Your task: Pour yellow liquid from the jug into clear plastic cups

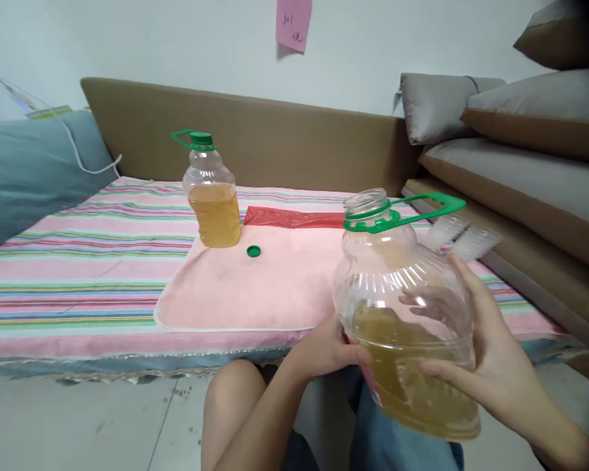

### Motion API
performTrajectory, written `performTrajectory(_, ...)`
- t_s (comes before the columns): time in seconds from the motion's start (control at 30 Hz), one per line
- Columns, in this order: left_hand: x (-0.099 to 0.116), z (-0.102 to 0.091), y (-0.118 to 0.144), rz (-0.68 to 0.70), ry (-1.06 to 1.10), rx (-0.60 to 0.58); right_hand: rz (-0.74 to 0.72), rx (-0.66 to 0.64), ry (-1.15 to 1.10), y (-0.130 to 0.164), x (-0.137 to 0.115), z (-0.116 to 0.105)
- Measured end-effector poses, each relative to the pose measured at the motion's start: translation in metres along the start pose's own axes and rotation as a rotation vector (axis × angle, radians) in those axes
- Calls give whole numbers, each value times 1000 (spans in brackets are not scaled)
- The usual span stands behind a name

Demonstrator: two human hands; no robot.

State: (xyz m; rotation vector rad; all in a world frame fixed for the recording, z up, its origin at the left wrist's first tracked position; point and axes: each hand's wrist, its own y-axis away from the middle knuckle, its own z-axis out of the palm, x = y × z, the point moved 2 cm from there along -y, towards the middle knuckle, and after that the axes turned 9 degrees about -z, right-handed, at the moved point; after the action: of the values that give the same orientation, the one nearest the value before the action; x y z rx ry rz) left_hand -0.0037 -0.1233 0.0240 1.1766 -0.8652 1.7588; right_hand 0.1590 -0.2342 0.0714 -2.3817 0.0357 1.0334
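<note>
A large clear plastic bottle [412, 366], partly filled with yellowish liquid, is held off the bed edge above my legs. It leans slightly, and its mouth is uncapped with a green carry handle round the neck. My left hand [331, 350] grips its left side low down. On the opposite side my right hand [491, 347] wraps round it, thumb across the front. A second bottle [213, 209] with amber liquid stands upright on the pink mat [255, 288], green cap on. Near it lies a loose green cap [254, 251].
A red plastic bag [294, 218] lies along the mat's back edge. Behind the held bottle are clear plastic items [464, 239], partly hidden. Stacked cushions [530, 157] rise at right, a blue pillow [24, 173] with a white cable at left. A brown board [255, 137] backs the striped bed.
</note>
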Motion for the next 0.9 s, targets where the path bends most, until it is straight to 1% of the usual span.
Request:
performTrajectory(0.03, 5, -6, 7, 2, -23, 32, -21, 12, -55, -2, -3, 10)
performTrajectory(0.1, 12, -19, 22, 25, -50, 158, -72, 38, -160, -10, -10, 31)
performTrajectory(0.17, 15, -32, 34, 66, -24, 342, -138, 72, -255, -22, -16, 53)
performTrajectory(0.27, 13, -48, 46, 136, 73, 600, -228, 135, -388, -46, -22, 85)
performTrajectory(0.33, 11, -57, 51, 188, 118, 813, -274, 173, -454, -64, -25, 106)
performTrajectory(0.43, 12, -67, 58, 245, 96, 1177, -354, 199, -550, -94, -27, 141)
performTrajectory(0.47, 13, -69, 61, 246, 84, 1273, -385, 199, -588, -104, -28, 153)
performTrajectory(0.5, 14, -70, 63, 243, 75, 1344, -411, 192, -625, -113, -30, 165)
performTrajectory(0.6, 16, -70, 70, 251, 6, 1462, -458, 147, -698, -139, -34, 203)
performTrajectory(0.7, 16, -65, 75, 217, -184, 1519, -478, 106, -751, -157, -40, 240)
performTrajectory(0.8, 12, -61, 79, 158, -265, 1518, -482, 89, -829, -168, -44, 276)
performTrajectory(0.9, 6, -63, 82, 80, -213, 1480, -477, 77, -909, -175, -45, 308)
